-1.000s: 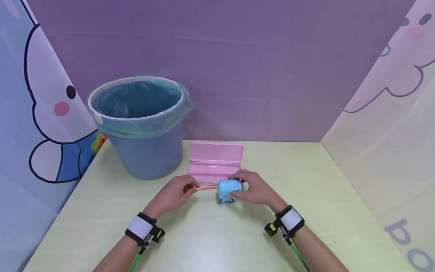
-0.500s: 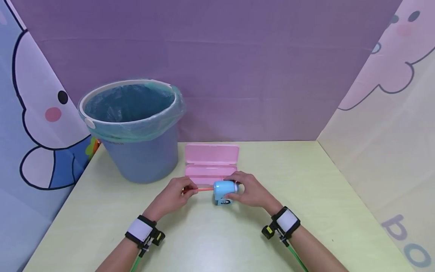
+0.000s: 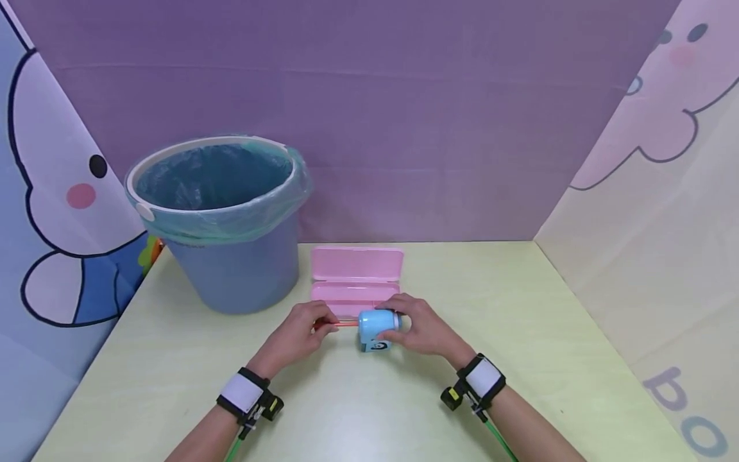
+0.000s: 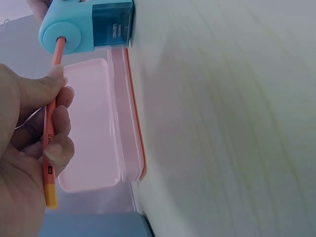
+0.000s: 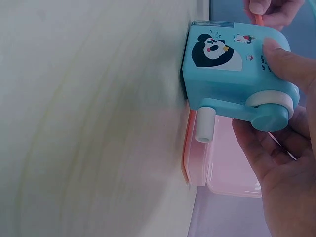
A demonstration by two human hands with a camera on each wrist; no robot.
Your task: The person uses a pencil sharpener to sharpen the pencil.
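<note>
A light-blue pencil sharpener [image 3: 369, 325] with a panda picture stands on the table in the head view. My right hand [image 3: 424, 327] grips its body, thumb on the near side and fingers beyond. The right wrist view shows its crank [image 5: 227, 107] with a white knob [image 5: 205, 124], which no finger touches. My left hand [image 3: 300, 330] pinches an orange pencil [image 4: 49, 133] with a yellow end. The pencil's front end sits in the sharpener's round hole, so its tip is hidden. A dark see-through shavings drawer [image 4: 113, 24] shows in the left wrist view.
Behind the sharpener lies a pink pencil case [image 3: 356, 264] with its lid raised. A large blue bin [image 3: 237, 276] with a bag liner stands at the back left. A purple wall [image 3: 439, 128] closes the table's [image 3: 491, 282] far edge.
My left hand has come slightly nearer the sharpener, and less of the pencil shows between them. My right hand keeps its grip. The head view has shifted, moving everything a little leftward.
</note>
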